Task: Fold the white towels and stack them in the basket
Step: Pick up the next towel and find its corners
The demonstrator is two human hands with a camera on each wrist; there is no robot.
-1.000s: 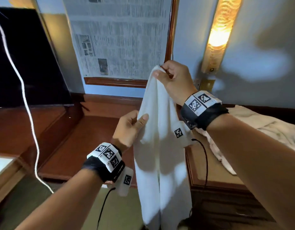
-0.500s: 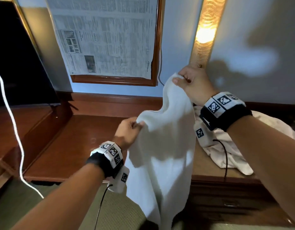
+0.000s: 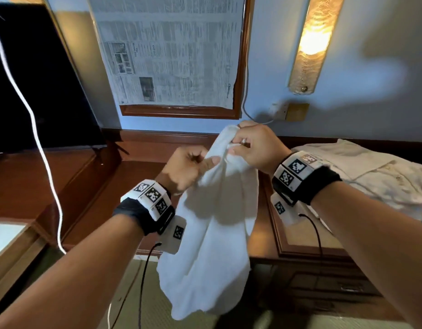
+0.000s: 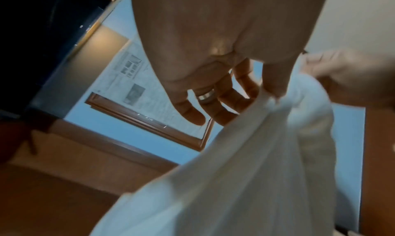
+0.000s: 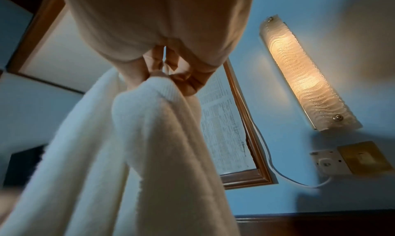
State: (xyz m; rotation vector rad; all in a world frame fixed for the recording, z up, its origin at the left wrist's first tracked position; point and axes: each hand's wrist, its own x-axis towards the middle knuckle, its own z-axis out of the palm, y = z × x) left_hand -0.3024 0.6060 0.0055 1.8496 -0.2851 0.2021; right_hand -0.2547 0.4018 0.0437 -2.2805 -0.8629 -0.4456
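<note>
Above wooden counter, white towel hung mid-air, top edge pinched by left hand and right hand, close together. Step: matching corners. Next likely needs flat surface; basket unseen.

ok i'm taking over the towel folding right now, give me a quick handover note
Left hand: pinches the top edge of the white towel.
Right hand: grips the same towel's top edge, close beside the left.
The towel hangs in the air in front of the wooden desk, not yet folded.
More crumpled white cloth lies on the desk to the right.
No basket is in view.
Done: one towel picked up.
Left: fold it, find the basket, stack it, then the rest.
</note>
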